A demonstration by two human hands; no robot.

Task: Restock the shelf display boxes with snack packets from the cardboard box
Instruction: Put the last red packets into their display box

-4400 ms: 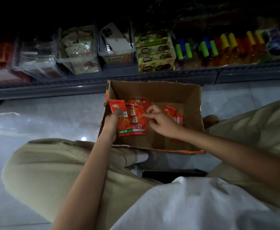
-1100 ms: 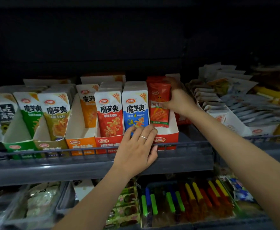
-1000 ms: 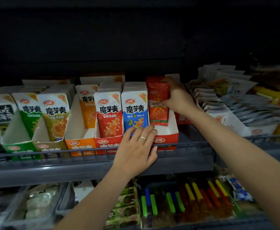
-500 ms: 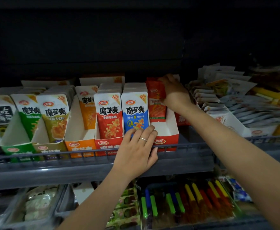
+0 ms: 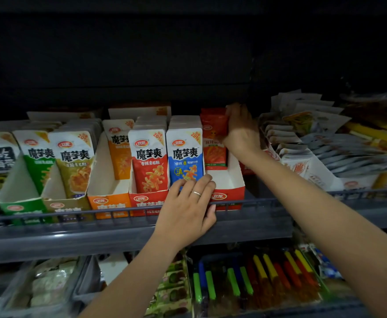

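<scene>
My right hand (image 5: 241,129) reached to the back of the red-fronted cardboard display box (image 5: 228,195) on the dark grey metal shelf (image 5: 245,223), its grip clamped on the upper right edge of a stack of red-orange snack packets (image 5: 213,143). The packets stood upright at the rear of that box, leaving the white floor of the box bare in front of them.

My left hand (image 5: 188,212) lay flat over the shelf's thin front rail (image 5: 73,208), fingers (image 5: 189,185) spread and touching the front lip where the red box met its neighbour; that grip was apart, holding nothing. A thin silver ring (image 5: 196,193) sat on one finger.

Just left of the red box stood a blue-and-white snack packet (image 5: 185,157), touching the tips of my left fingers, then a red-and-white snack packet (image 5: 149,161) in its own red display box (image 5: 147,201). Further left came an orange display box (image 5: 109,201) with an orange packet (image 5: 119,150) set far back, then olive and green ones.

To the right of my right wrist, white pouches (image 5: 302,134) lay stacked and leaning back. On the lower shelf, a tray of coloured-capped tubes (image 5: 256,278) was visible between my forearms. I could not see the cardboard supply box from this view.
</scene>
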